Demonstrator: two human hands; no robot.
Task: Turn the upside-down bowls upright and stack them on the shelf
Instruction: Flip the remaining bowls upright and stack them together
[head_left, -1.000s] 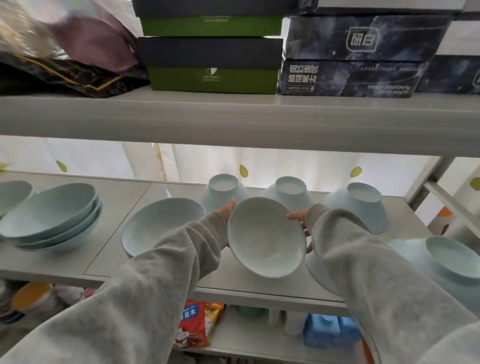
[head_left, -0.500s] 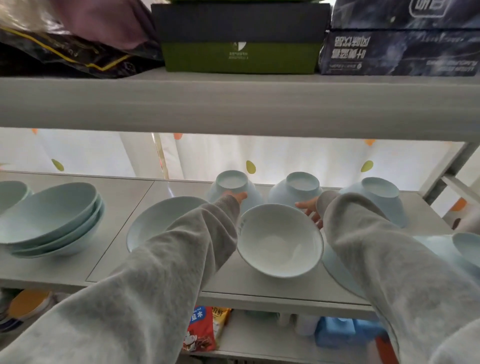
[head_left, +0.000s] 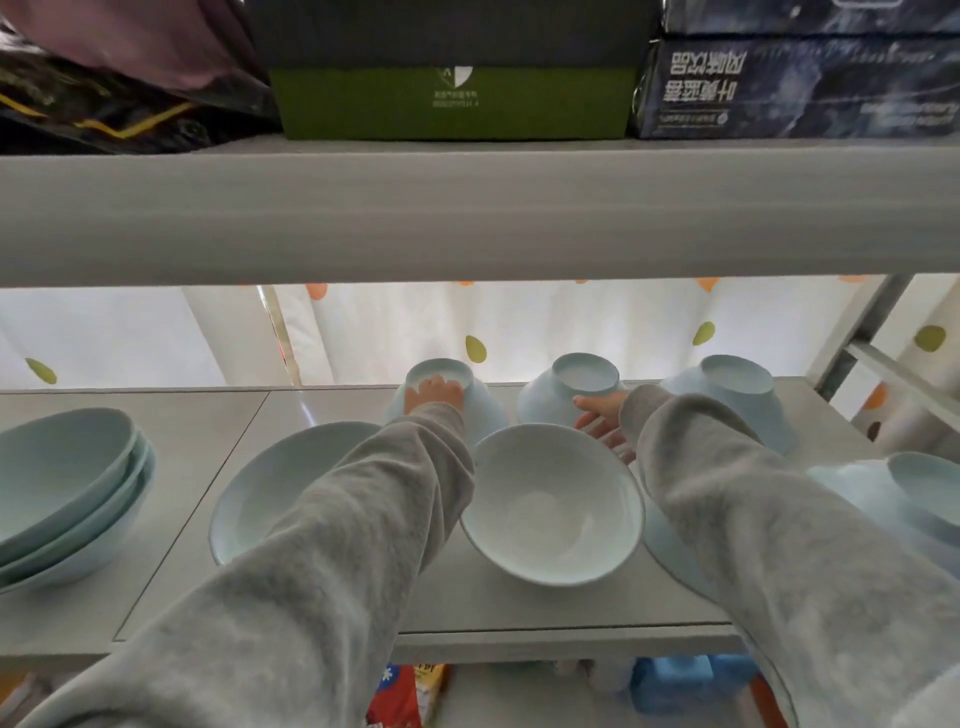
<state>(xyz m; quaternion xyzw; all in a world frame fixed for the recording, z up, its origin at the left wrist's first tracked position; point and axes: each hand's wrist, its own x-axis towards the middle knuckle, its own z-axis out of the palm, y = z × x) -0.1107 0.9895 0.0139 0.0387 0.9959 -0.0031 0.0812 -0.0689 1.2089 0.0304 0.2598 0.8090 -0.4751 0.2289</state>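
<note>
L hand (head_left: 434, 396) grips foot of back-L bowl (head_left: 482, 415), upside down. R hand (head_left: 602, 423) released, fingers spread, touching mid bowl (head_left: 550, 410). Upright bowl (head_left: 550, 504) on shelf (head_left: 519, 608) btw arms.

Grey shelving pretty much fills the view. The top board (head_left: 467, 218) is a thick pale slab with a green box (head_left: 452, 101), a dark blue printed carton (head_left: 795, 88) and a crumpled black bag with yellow trim (head_left: 104, 104) sitting on it. Behind the middle shelf (head_left: 130, 597) hangs a white curtain (head_left: 545, 332) dotted with green and orange spots, and light glows through it pretty hard. A grey metal upright (head_left: 852, 332) slants down on the right. Underneath there's a red snack packet (head_left: 400, 696) and something blue (head_left: 675, 686), too blurry to identify.
</note>
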